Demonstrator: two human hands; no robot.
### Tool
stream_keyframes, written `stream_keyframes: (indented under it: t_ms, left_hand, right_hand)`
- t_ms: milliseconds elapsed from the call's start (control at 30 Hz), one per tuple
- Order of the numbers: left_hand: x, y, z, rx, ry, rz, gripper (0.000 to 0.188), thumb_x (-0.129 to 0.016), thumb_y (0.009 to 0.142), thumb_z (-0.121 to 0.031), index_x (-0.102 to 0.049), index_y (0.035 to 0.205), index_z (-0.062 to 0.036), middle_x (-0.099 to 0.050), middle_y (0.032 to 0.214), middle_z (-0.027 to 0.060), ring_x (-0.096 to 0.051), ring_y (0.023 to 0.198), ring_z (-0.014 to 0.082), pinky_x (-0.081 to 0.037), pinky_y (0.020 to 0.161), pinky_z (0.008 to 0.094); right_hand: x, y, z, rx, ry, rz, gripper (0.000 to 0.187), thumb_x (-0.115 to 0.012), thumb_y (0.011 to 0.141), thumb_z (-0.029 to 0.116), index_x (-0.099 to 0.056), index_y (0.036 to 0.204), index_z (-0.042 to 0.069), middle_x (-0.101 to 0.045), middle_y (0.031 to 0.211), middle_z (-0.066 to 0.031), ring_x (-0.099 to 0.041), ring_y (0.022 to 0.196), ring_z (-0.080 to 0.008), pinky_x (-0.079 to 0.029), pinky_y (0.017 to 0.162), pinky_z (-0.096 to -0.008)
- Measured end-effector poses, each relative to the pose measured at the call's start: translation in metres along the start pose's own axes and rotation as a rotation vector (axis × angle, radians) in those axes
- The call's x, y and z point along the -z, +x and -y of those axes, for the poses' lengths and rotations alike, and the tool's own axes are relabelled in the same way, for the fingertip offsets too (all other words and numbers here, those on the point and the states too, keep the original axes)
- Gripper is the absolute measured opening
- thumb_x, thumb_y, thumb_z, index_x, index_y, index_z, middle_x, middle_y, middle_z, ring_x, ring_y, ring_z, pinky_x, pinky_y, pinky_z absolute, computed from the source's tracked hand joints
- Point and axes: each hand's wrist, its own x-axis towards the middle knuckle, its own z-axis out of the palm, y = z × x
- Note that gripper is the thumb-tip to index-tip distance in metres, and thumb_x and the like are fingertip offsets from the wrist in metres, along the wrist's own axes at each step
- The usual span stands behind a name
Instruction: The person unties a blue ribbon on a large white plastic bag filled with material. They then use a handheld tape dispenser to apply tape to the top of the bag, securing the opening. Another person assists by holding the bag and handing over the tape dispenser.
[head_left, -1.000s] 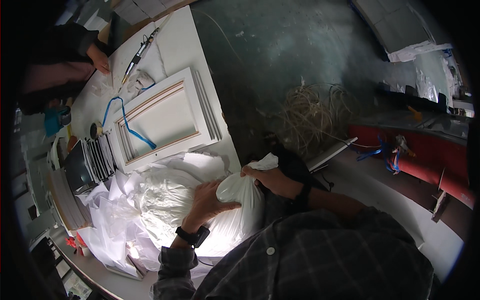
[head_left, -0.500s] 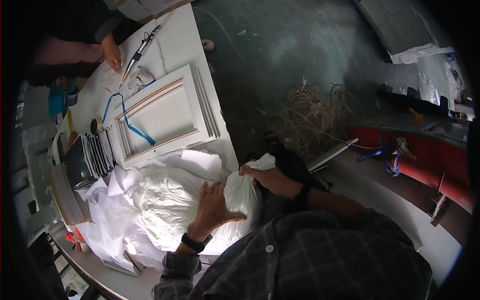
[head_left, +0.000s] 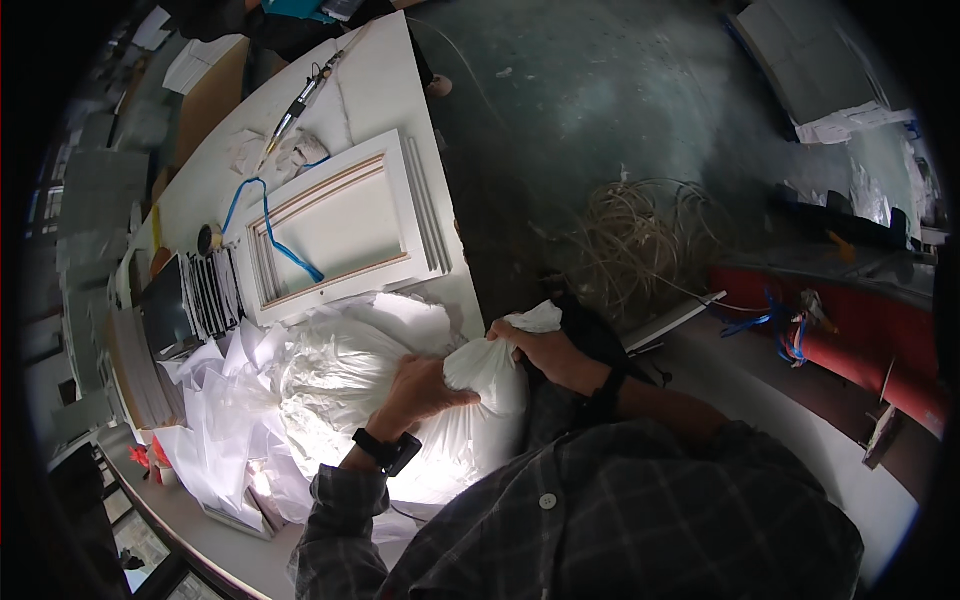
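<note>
A large, full white plastic bag (head_left: 345, 375) lies crumpled on the near part of the table. My right hand (head_left: 548, 358) is closed round the bag's gathered neck, and a loose tuft of plastic sticks out beyond the fist. Lower down and to the left, my left hand (head_left: 412, 393) is clasped on the bag's side below that neck. Its thumb lies across the plastic, while its fingertips are hidden behind a fold. Beneath and beside the bag spread loose translucent sheets (head_left: 215, 420).
White frames (head_left: 405, 210) lie stacked beyond the bag, with a blue strap (head_left: 275, 240) across them. Farther off is a slim pen-shaped tool (head_left: 295, 110). Coiled pale strapping (head_left: 640, 240) is heaped on the floor. A red machine part (head_left: 850, 350) stands at right.
My left hand has gone from lying spread on the bag to clasping its plastic near the neck. The co-worker's hand has left the table, and that person now shows at the top edge.
</note>
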Motion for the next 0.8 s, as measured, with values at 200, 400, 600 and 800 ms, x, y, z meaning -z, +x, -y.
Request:
stream_keyframes:
  t_ms: [200,400,600,800]
  left_hand:
    - [-0.001,0.001,-0.006,-0.218,0.089,-0.16,0.06,-0.081,0.078,-0.051,-0.071,0.125,-0.0156,-0.076,0.099,0.0106,-0.068,0.101,0.0313,-0.039,0.101,0.0434]
    - [0.008,0.002,-0.007,-0.132,0.047,-0.036,0.044,-0.077,0.085,-0.048,-0.075,0.115,-0.0159,-0.076,0.096,0.0102,-0.068,0.096,0.0315,-0.041,0.094,0.0442]
    - [0.02,-0.004,-0.004,-0.103,-0.058,-0.081,0.037,-0.078,0.087,-0.043,-0.078,0.11,-0.0138,-0.076,0.087,0.0117,-0.07,0.089,0.0324,-0.043,0.094,0.042]
    - [0.023,-0.001,-0.004,-0.154,-0.062,-0.185,0.032,-0.078,0.088,-0.04,-0.08,0.101,-0.0106,-0.075,0.08,0.012,-0.071,0.082,0.0331,-0.046,0.094,0.0422]
  right_hand:
    - [0.003,-0.006,0.002,-0.02,-0.068,-0.015,0.028,-0.06,0.105,0.03,-0.074,0.098,0.006,-0.069,0.091,-0.0008,-0.057,0.073,-0.0095,-0.048,0.068,-0.0277]
    - [0.002,-0.003,-0.004,0.006,0.0,-0.012,0.027,-0.064,0.103,0.031,-0.075,0.095,0.008,-0.069,0.086,0.0023,-0.056,0.067,-0.0077,-0.046,0.062,-0.0262]
    - [-0.003,-0.004,0.008,0.09,0.039,0.02,0.028,-0.065,0.104,0.032,-0.076,0.095,0.008,-0.069,0.085,0.0033,-0.055,0.065,-0.0066,-0.045,0.059,-0.0249]
    - [-0.008,0.001,0.019,0.174,-0.023,-0.011,0.029,-0.062,0.106,0.03,-0.075,0.097,0.006,-0.067,0.088,0.0011,-0.057,0.069,-0.0076,-0.047,0.063,-0.0249]
